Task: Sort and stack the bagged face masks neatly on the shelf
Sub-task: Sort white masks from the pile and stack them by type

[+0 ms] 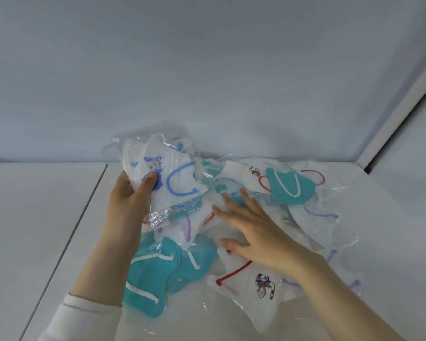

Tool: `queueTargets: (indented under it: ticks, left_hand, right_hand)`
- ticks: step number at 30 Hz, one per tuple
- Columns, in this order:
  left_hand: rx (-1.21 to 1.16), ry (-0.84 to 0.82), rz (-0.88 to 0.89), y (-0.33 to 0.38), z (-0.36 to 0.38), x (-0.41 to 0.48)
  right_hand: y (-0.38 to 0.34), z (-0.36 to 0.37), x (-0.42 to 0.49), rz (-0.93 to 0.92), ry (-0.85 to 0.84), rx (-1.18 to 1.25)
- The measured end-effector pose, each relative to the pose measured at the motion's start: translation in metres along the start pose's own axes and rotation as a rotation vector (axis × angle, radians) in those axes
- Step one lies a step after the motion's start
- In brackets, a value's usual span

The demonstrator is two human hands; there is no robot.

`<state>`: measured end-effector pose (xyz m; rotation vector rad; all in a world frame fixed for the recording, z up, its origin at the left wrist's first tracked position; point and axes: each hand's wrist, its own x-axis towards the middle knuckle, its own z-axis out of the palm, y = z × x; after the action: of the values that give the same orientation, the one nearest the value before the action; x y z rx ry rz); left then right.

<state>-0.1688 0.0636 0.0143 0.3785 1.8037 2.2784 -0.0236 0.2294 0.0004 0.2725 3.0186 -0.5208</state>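
Observation:
A loose pile of bagged face masks (303,215) lies on the white shelf (47,217). My left hand (129,195) grips a clear bag holding white masks with blue ear loops (172,178), lifted and tilted above the pile's left side. My right hand (251,230) lies flat with fingers spread on the middle of the pile, touching a white mask with red loops (251,291). Teal masks with white loops (158,274) lie at the front left, and another teal mask (290,188) at the back right. White masks with purple loops (315,217) sit to the right.
A pale back wall (207,82) rises behind the pile. A side wall with a white edge strip (399,107) closes the right. A seam (84,230) runs diagonally down the shelf surface at left, with bare surface beyond it.

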Motion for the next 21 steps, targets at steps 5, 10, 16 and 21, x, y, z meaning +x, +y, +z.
queueTargets:
  ticks: [5, 10, 16, 21]
  left_hand:
    - [-0.018, 0.043, -0.023, 0.003, 0.002, 0.0]
    - [0.011, 0.014, -0.018, 0.005, 0.008, -0.007]
    - [0.009, 0.01, -0.024, 0.003, 0.01, -0.009]
    - [0.012, 0.014, -0.036, 0.002, 0.019, -0.008]
  right_hand:
    - [0.01, -0.009, 0.0, 0.079, 0.109, -0.025]
    - [0.014, -0.007, 0.002, 0.156, 0.082, -0.14]
    - [0.032, -0.015, -0.018, 0.106, 0.365, 0.014]
    - [0.068, -0.019, -0.011, 0.308, 0.399, -0.012]
